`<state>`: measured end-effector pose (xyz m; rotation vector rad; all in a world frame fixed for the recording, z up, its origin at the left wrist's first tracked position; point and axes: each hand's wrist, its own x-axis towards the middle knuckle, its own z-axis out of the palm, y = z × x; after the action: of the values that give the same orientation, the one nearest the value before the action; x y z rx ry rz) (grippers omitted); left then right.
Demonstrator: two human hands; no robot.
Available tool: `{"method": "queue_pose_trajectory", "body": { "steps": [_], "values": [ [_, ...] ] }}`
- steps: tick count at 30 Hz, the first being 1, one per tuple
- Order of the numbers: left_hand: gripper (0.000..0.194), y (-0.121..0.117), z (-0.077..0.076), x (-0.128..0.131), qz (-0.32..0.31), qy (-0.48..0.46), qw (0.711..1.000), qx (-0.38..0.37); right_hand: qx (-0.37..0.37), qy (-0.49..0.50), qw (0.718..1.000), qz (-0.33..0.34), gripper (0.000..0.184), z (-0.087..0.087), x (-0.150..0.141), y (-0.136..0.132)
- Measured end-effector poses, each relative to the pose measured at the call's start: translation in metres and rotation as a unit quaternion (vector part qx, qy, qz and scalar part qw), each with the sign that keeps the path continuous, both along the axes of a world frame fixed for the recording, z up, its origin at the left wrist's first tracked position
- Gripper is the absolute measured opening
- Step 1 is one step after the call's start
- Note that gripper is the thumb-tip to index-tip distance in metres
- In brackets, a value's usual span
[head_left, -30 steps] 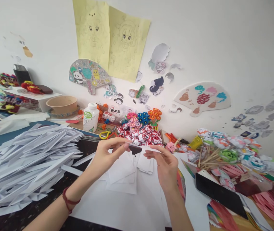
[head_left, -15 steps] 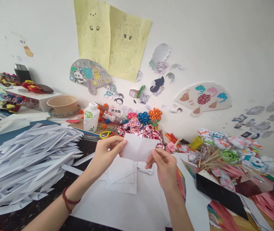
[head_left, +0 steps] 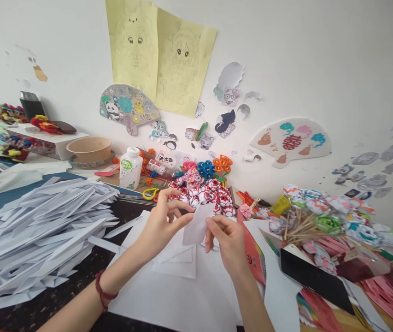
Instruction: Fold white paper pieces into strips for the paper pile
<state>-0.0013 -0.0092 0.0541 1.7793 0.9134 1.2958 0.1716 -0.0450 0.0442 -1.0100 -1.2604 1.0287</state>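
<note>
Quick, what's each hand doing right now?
Left hand: at the small white paper's edge; grip can't be told.
Right hand: closed, pinching that paper.

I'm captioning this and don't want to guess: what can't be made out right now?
All in the head view:
- Far face of the held paper: turned away from the camera.
- Whether the left hand pinches that paper: fingertip contact too small to tell.
- Part of the paper stack: behind the held paper.
- Pile of strips: cut off by the left edge.
- Bottle: smaller label print too small.
</note>
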Motion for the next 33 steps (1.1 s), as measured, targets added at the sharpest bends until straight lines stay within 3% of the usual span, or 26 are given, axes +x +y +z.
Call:
{"method": "queue_pose_trajectory", "body": {
  "steps": [3,8,12,14,19,24,29,33],
  "values": [
    [0.018,-0.002,0.001,-0.001,-0.023,0.055,0.997,0.057,-0.004,-0.005,1.0,0.007,0.021,0.001,-0.002,-0.001],
    [0.022,-0.002,0.001,-0.002,-0.01,0.092,0.991,0.101,-0.014,-0.046,0.999,-0.002,0.028,-0.001,-0.003,0.0],
    [0.028,-0.002,-0.001,0.0,0.009,0.153,0.983,0.099,0.01,-0.129,0.986,-0.106,0.023,-0.003,0.001,0.005],
    [0.028,-0.002,-0.003,0.002,0.003,0.206,0.973,0.104,0.023,-0.146,0.981,-0.124,0.021,-0.004,0.002,0.008],
    [0.028,0.0,-0.008,0.004,-0.026,0.248,0.964,0.091,0.007,-0.151,0.988,-0.011,0.021,-0.003,0.004,0.007],
    [0.02,0.006,-0.005,-0.001,-0.04,0.177,0.983,0.026,-0.017,-0.104,0.994,-0.032,0.018,-0.003,0.01,0.008],
    [0.017,0.008,-0.002,-0.003,-0.069,0.201,0.976,0.049,-0.087,-0.072,0.989,0.099,0.024,0.0,0.016,0.007],
    [0.014,0.009,-0.003,-0.004,-0.064,0.226,0.97,0.06,-0.1,-0.064,0.981,0.154,0.023,0.001,0.018,0.005]
  ]
}}
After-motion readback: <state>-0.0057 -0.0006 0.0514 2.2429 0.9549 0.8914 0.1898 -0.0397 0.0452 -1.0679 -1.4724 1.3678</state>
